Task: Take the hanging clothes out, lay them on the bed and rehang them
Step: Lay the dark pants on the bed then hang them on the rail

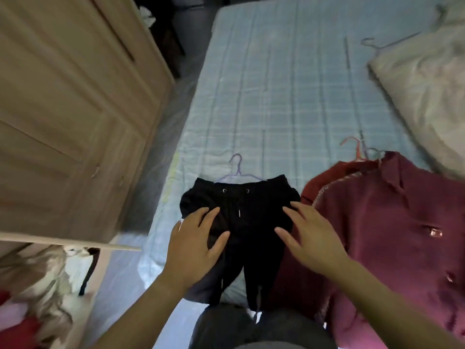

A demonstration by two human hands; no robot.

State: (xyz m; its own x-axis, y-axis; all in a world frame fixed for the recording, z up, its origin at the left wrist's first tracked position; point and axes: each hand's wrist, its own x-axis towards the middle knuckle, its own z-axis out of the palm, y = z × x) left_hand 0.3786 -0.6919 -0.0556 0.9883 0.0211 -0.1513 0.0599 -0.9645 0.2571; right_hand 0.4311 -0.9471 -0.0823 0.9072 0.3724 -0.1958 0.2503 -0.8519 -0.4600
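Observation:
Black drawstring trousers (241, 205) lie flat on the pale blue bed (289, 84), waistband away from me, on a purple hanger (236, 170) whose hook sticks out above the waist. My left hand (196, 243) rests flat on the trousers' left side with fingers spread. My right hand (309, 235) lies flat on the right side, fingers straight. Just right of the trousers lies a maroon buttoned shirt (392, 235) over a red garment (327, 182), both on hangers with pink and purple hooks (357, 149).
A wooden wardrobe (70, 109) stands at the left, one door (63, 241) swung open with clothes (42, 278) inside. A cream pillow or quilt (427, 96) covers the bed's far right, with another hanger hook (370, 44) beside it. Floor runs between wardrobe and bed.

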